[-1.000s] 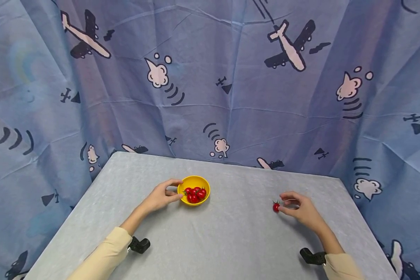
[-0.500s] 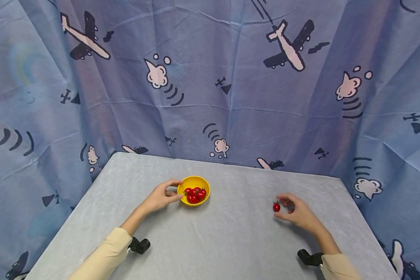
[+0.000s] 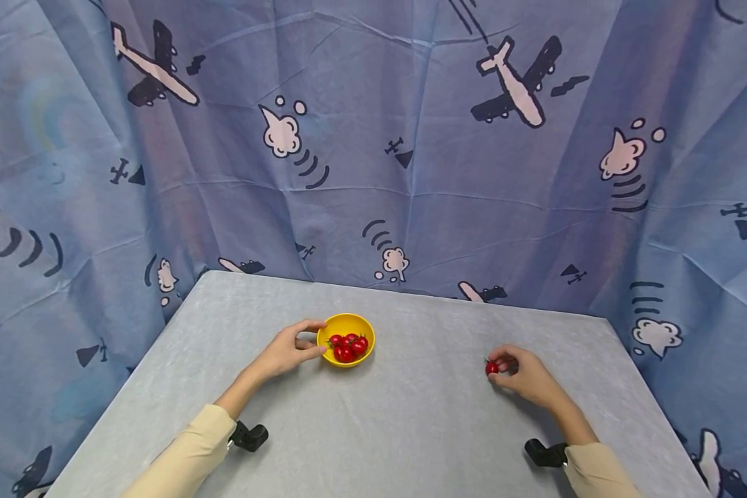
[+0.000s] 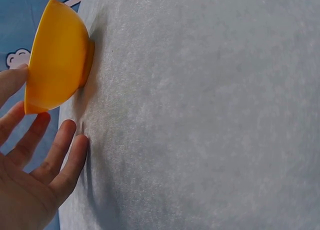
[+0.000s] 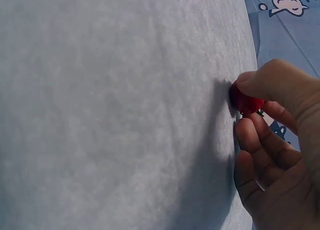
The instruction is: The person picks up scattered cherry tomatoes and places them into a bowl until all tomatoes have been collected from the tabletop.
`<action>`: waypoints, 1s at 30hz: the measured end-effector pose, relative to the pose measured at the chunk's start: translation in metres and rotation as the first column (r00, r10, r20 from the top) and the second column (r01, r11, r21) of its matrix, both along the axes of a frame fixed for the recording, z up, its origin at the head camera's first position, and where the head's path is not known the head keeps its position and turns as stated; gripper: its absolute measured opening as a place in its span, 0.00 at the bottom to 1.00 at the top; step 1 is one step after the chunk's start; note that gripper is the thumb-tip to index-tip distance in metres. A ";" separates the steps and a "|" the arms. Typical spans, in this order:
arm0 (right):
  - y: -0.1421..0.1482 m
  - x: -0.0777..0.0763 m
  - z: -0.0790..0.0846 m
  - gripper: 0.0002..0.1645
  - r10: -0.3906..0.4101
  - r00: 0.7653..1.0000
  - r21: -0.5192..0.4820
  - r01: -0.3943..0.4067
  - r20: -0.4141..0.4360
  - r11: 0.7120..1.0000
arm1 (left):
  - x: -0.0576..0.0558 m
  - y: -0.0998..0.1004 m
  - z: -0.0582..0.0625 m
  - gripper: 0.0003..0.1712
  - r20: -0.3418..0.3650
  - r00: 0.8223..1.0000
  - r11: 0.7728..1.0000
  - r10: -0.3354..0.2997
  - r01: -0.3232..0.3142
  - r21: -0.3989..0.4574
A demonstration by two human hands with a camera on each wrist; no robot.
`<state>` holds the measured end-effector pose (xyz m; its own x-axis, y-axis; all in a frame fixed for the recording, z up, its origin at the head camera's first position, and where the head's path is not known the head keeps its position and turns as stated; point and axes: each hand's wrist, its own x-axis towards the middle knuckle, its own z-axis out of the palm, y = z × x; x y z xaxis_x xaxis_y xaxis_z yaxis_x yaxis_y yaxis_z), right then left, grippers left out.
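Note:
On the left of the table, a yellow bowl [image 3: 325, 358] contains several red cherry tomatoes [image 3: 347, 348] with green stems. My left hand [image 3: 284, 353] holds its left rim between thumb and fingers; the left wrist view shows the bowl's outer side [image 4: 60, 55] and my spread lower fingers [image 4: 70, 170]. Off to the right, my right hand [image 3: 529, 377] pinches a single cherry tomato [image 3: 491, 368] low at the table surface. In the right wrist view the thumb covers part of this tomato [image 5: 245, 100], and whether it touches the cloth cannot be told.
A pale grey cloth covers the table [image 3: 411, 415]. Behind it hangs a blue curtain [image 3: 361, 159] printed with planes and clouds. Dark wrist camera mounts [image 3: 249, 436] stick out by both forearms.
My right hand has moved slightly left, and its thumb and fingers have closed on the lone cherry tomato. The left hand and the bowl have stayed in place.

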<state>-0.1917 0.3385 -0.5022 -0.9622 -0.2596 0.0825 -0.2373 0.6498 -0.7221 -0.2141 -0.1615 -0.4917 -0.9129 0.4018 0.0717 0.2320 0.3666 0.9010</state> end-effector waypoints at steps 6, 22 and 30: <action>-0.004 -0.003 0.003 0.17 0.001 1.000 0.020 -0.002 0.025 1.000 | 0.000 0.001 0.001 0.29 -0.008 1.000 1.000 -0.009 0.009 0.014; -0.017 -0.013 0.013 0.18 -0.029 0.999 -0.085 0.027 -0.020 0.996 | 0.000 0.000 -0.001 0.29 -0.009 1.000 1.000 -0.002 0.002 0.001; -0.044 -0.017 0.011 0.18 0.008 0.998 -0.242 -0.024 -0.068 0.970 | -0.001 0.000 -0.004 0.28 -0.012 1.000 1.000 0.008 -0.008 -0.010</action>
